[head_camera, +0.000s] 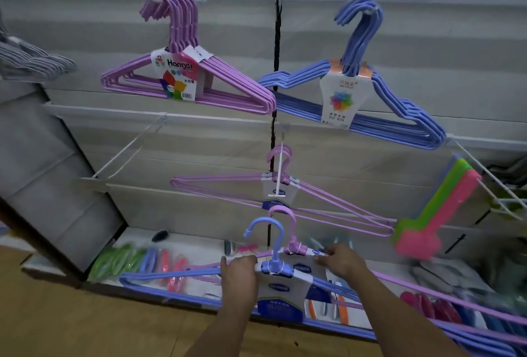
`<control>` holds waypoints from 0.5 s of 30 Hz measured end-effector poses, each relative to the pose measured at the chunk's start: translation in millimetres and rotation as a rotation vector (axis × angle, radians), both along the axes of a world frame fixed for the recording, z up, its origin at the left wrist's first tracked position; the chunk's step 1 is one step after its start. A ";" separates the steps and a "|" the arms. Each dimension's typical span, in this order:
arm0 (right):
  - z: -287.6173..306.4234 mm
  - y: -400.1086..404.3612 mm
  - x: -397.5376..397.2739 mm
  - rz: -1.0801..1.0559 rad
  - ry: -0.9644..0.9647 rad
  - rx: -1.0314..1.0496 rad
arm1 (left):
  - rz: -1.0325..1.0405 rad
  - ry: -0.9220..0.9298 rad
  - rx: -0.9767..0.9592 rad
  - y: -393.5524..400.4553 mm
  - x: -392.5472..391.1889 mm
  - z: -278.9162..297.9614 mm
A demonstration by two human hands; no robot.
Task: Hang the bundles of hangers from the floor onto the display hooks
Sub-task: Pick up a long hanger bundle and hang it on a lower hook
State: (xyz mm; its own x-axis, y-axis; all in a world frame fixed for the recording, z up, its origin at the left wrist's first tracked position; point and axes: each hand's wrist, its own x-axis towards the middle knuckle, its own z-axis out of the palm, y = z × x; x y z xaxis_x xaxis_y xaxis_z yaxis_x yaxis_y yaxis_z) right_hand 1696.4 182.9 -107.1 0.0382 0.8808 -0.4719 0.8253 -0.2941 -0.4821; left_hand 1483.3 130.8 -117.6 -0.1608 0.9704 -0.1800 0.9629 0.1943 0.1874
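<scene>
Hanger bundles [281, 277] gripped in both hands [239, 274], seemingly just below the hook [279, 174].

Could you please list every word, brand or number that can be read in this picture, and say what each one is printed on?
"Hanger": card label on the hung purple hanger bundle.
"NO 829": white card label on the hung blue hanger bundle.
Small characters and barcode on both cards: too small to read.
Blue labels on the held blue bundle and the lower hung pink bundle: blurred, unreadable.
</scene>
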 end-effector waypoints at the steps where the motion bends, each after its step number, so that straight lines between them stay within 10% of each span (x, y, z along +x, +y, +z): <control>1: -1.4 1.2 -0.5 -0.011 -0.005 0.002 | -0.007 0.000 0.000 1.9 -0.5 -0.9; 15: -11.9 37.0 -0.8 0.007 0.172 0.029 | -0.003 -0.052 0.028 27.0 12.3 -2.1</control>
